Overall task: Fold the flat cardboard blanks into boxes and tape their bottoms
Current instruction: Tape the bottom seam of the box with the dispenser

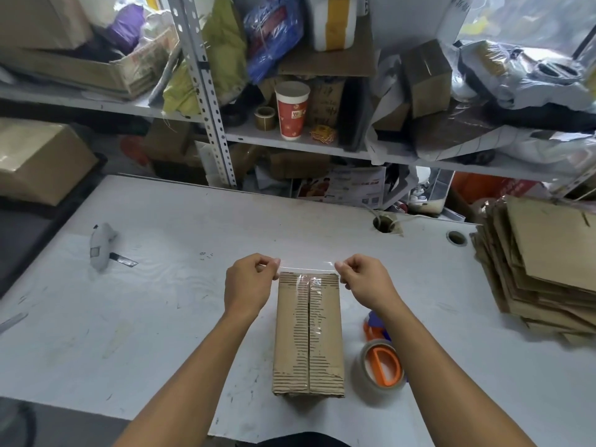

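Pinched between thumb and forefinger of each hand: one strip of clear tape (306, 265), stretched taut crosswise. Left hand (248, 285) gripped its left end, right hand (364, 282) its right end, remaining fingers curled.

Item: folded cardboard box (308, 333), bottom up on the white table (161, 301), lengthwise between the forearms. One clear strip already lay along its centre seam. Outer paper torn, corrugation exposed.

Position: tape strip hovered just above the box's far edge, hands flanking the far corners; contact with the cardboard could not be told.

Handling, by judgement: tape light, limp, self-sticking, best held by its very ends and kept tight; box light, stiff, steady unaided.

Nearby: tape roll with orange dispenser (380, 366) beside the box's right; flat cardboard blanks (541, 269) stacked at far right.
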